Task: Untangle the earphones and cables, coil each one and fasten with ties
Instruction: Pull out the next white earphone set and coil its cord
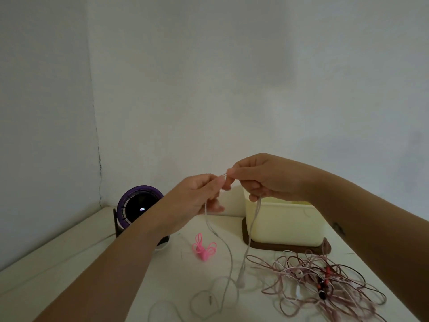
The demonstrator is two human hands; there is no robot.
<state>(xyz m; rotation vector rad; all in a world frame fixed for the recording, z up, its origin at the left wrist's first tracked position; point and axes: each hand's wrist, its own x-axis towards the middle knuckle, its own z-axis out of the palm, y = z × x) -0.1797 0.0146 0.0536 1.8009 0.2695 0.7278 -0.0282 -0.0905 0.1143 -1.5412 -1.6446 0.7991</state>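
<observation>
Slack loops of thin white earphone cable [209,303] lie on the white table [69,263] closest to the lens, front-left of the cream rectangular plastic box [278,221]. Two strands rise from them to the hands, one carrying a white earbud [240,281] that hangs low near the tabletop.

Far left of the box: round purple desk fan [139,205] on a dark stand, partly behind the left forearm. Left hand [197,194] is up in the air, left of the box and above it, thumb and forefinger pinching the cable, other fingers loosely curled. Pink silicone ties [204,248], a small looped bunch, lie on the table just left of the box, unused. Right hand [262,177] is above the box's left end, fingertips pinching the same cable close beside the left pinch, remaining fingers curled with a strand dropping out beneath them.

Box sits on a dark wooden tray [321,246], top open. A yellowish patch shows at its far rim; contents can't be made out, since the wrist blocks much of the inside. In front of the box, toward its right: tangle of pink, red and black cables [320,284], knotted up, earbuds buried in it.

Step, as I judge it: one earphone is pulled clear of the pile and is being picked apart or straightened between the two pinches. Coiling not begun, no tie on. Next move likely calls for running the strands out free of snags, then looping them round the fingers.
</observation>
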